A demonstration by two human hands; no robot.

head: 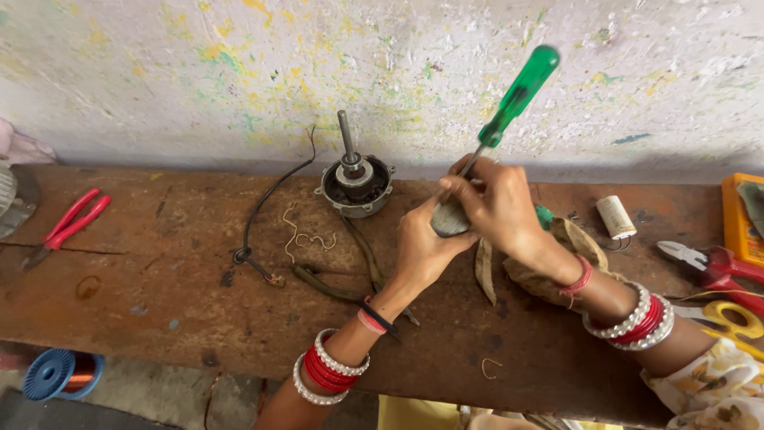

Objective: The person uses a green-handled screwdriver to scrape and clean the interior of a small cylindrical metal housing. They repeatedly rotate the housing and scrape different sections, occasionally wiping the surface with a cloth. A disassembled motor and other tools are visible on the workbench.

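grey metal part (448, 219), small and rounded, held above the bench (159, 271) between both hands. left hand (422, 243) closed around its underside, fingers curled up from below. right hand (497, 203) closed over its top and also gripping the shaft of a screwdriver (513, 95); the green handle rises up and to the right of the hand, the tip hidden at the part. both wrists carry red and white bangles.

just beyond the left hand, a motor (356, 179) stands on the bench with its shaft upright; a black wire (267, 203) runs from it to the left. below that hand, dark pliers (350, 279) lie flat, with bent bits of copper wire (306, 235) beside them. under the right forearm, a brown rag (573, 247). past the right hand, a white capacitor (616, 216), then red-handled pliers (716, 263) and yellow scissors (736, 318) near the bench's end. well to the left of both hands, red cutters (72, 223). below the bench edge, a blue spool (60, 374) of copper wire.
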